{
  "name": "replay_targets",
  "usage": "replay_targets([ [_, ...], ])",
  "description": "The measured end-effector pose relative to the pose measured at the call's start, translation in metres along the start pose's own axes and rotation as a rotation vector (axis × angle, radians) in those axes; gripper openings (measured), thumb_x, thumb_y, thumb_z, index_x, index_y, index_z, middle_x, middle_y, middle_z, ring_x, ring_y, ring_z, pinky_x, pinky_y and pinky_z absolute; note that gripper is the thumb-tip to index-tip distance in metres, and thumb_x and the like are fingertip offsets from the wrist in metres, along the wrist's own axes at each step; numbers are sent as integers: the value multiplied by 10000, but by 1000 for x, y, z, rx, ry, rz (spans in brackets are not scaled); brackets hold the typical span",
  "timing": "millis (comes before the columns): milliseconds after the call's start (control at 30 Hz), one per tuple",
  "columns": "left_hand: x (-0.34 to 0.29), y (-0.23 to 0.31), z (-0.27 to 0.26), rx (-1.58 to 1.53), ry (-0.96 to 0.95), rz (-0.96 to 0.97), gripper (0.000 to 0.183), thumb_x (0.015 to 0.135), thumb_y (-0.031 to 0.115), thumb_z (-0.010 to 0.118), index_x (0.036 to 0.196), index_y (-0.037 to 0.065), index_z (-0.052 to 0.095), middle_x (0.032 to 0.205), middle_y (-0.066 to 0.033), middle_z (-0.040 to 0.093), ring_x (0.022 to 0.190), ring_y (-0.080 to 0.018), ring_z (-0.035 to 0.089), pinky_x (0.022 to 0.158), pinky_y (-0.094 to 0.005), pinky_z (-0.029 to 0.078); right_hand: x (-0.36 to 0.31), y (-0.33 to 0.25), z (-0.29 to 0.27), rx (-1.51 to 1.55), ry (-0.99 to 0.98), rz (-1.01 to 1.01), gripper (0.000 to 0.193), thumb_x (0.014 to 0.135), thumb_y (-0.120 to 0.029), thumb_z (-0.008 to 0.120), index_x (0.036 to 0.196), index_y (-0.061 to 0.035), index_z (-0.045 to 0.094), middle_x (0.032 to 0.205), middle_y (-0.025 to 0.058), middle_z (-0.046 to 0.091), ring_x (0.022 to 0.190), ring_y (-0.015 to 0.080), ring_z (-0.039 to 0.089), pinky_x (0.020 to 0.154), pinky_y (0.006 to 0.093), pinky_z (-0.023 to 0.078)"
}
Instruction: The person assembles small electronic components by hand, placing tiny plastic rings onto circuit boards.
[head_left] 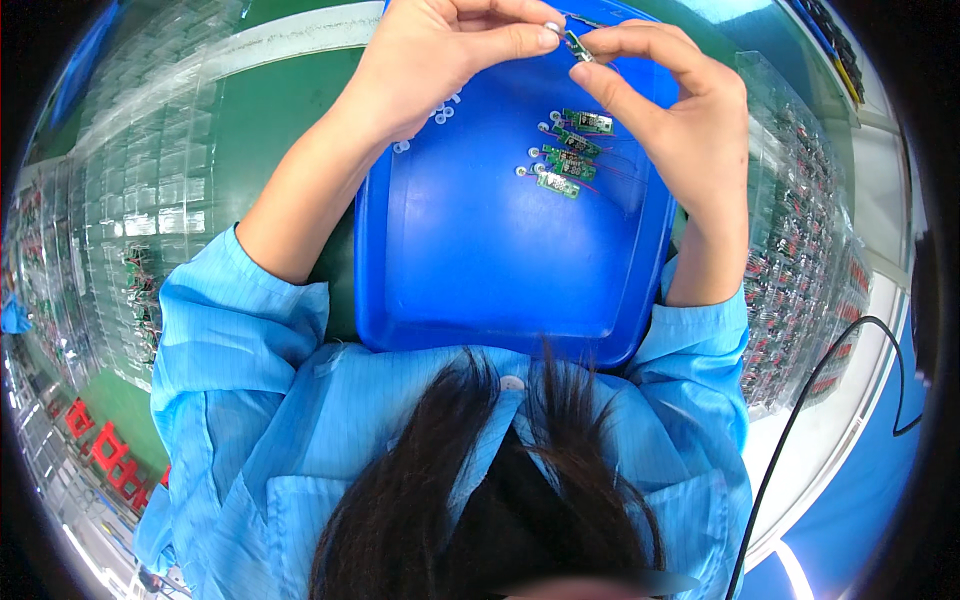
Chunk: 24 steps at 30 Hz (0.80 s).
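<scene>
Above the far end of a blue tray (480, 290), both my hands are raised close together. Between the thumb and finger of my left hand (430, 55) is a small white round cap (552, 28). My right hand (680, 105) pinches a small green circuit board (577, 46) by its edge, right beside the cap. Whether the two pieces touch is too small to tell. Several more green circuit boards (570, 165) lie in a loose column in the tray, with thin wires and white round pieces at their left ends. Loose white caps (443, 112) are scattered near my left wrist.
Clear plastic trays (150, 200) are stacked on the green table mat (270, 110) to the left. More clear trays (800, 230), filled with wired boards, stand on the right. Red plastic parts (108, 455) are at the lower left. A black cable (800, 410) curves along the right side.
</scene>
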<state>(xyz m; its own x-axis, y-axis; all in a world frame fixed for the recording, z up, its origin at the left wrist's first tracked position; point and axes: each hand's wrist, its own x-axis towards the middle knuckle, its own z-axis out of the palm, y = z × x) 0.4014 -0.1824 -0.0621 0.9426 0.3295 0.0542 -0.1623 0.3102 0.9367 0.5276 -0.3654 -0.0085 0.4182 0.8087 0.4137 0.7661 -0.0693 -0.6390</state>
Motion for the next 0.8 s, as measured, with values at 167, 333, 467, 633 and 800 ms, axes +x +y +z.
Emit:
replay_targets([
  [167, 4, -20, -12, 7, -332, 429, 178, 960, -21, 688, 1137, -10, 687, 1028, -36, 703, 922, -92, 661, 845, -218, 534, 4, -7, 4, -44, -21, 54, 146, 841, -75, 825, 951, -5, 759, 949, 43, 735, 954, 143, 676, 883, 294, 514],
  [333, 1, 17, 16, 598, 139, 231, 421, 924, 40, 731, 1303, 10, 550, 1084, -44, 626, 927, -102, 607, 875, -281, 524, 2, 18, -21, -139, -192, 108, 129, 843, -111, 816, 912, -21, 755, 861, 38, 699, 882, 152, 633, 817, 298, 483],
  [467, 3, 32, -25, 827, 208, 240, 224, 908, 81, 733, 1111, 0, 684, 941, -39, 688, 857, -138, 630, 822, -283, 518, 6, 24, -11, 49, -526, 160, 99, 819, -103, 812, 874, -38, 762, 832, 47, 694, 846, 186, 614, 832, 326, 467],
  [633, -2, 29, -4, 1017, 145, 224, 139, 865, 110, 739, 965, 19, 771, 937, -156, 729, 870, -275, 694, 818, -361, 535, 3, 29, -18, 2, -498, 180, 81, 861, -103, 786, 904, -35, 777, 861, 75, 714, 906, 187, 661, 869, 324, 497],
  [800, 13, 12, -2, 1261, 115, 278, 146, 872, 111, 710, 963, 18, 777, 927, -156, 700, 925, -326, 663, 853, -416, 525, 8, 25, -1, -385, 29, 143, 69, 843, -77, 769, 899, -37, 766, 897, 100, 717, 888, 239, 666, 828, 358, 521],
])
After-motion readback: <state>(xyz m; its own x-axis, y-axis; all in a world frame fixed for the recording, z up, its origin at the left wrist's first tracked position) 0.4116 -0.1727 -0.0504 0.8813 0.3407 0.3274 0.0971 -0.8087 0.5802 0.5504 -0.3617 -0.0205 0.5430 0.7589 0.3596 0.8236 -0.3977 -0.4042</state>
